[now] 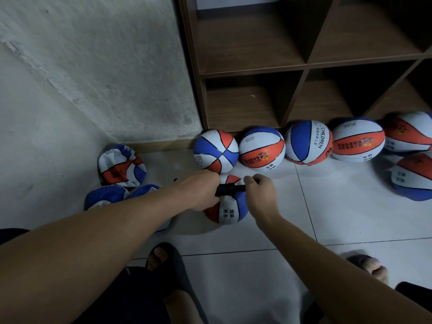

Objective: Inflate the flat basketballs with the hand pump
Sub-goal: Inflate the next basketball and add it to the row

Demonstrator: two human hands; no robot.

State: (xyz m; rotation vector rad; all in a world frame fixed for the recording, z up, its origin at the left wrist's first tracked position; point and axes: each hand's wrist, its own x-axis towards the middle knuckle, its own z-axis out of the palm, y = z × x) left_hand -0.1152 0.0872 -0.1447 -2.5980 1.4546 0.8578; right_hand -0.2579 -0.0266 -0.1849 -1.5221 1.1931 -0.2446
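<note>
Black plastic, the hand pump (pixel 230 190) lies across the top of a red, white and blue basketball (pixel 228 206) on the tiled floor (pixel 304 218), just in front of the wooden shelf unit (pixel 304 66). The left hand (pixel 201 191) grips the pump's body, fingers curled round it. The right hand (pixel 260 189) is closed at the pump's other end, apparently on its handle. Inflated balls (pixel 261 148) line the shelf's foot. Crumpled flat balls (pixel 121 166) lie left of the shelf, against the wall (pixel 93 66).
</note>
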